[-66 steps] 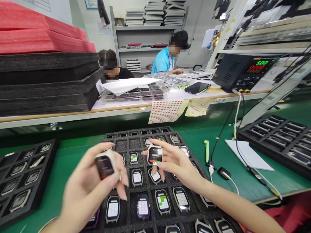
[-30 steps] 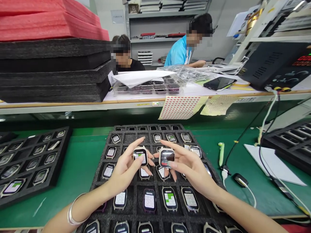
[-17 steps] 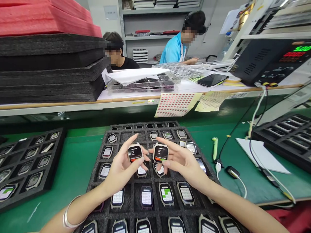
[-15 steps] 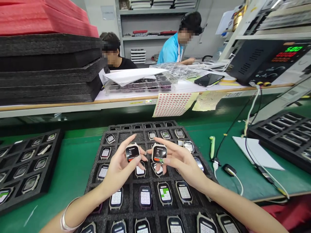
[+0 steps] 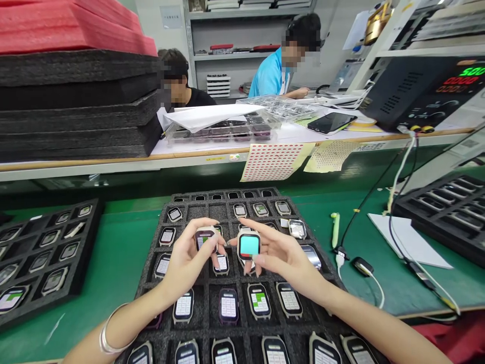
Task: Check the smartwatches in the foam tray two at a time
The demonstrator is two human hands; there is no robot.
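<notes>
My left hand [image 5: 193, 250] is closed around a smartwatch [image 5: 202, 237] without a strap, its thumb lying across the screen and hiding part of it. In my right hand [image 5: 280, 247] is another smartwatch [image 5: 249, 243], pale-cased, with a cyan screen and a red strip along the bottom. That thumb rests at the screen's lower right corner. Both watches are held side by side above a black foam tray [image 5: 202, 293], whose compartments hold several more watches. Most of those show white grids; one watch [image 5: 259, 301] has green cells on its grid.
Another foam tray of watches [image 5: 71, 273] lies at left, and a third [image 5: 409, 207] at right. A green pen-like tool [image 5: 335, 230], cables and a small black device [image 5: 362, 266] lie right of the middle tray. Foam blocks [image 5: 76, 106] and a power supply [image 5: 420, 93] stand on the shelf. Two people sit beyond.
The screen in my right hand has turned from black with text to cyan. The left one has gone from black with text to a partly covered coloured picture, its thumb now farther over it.
</notes>
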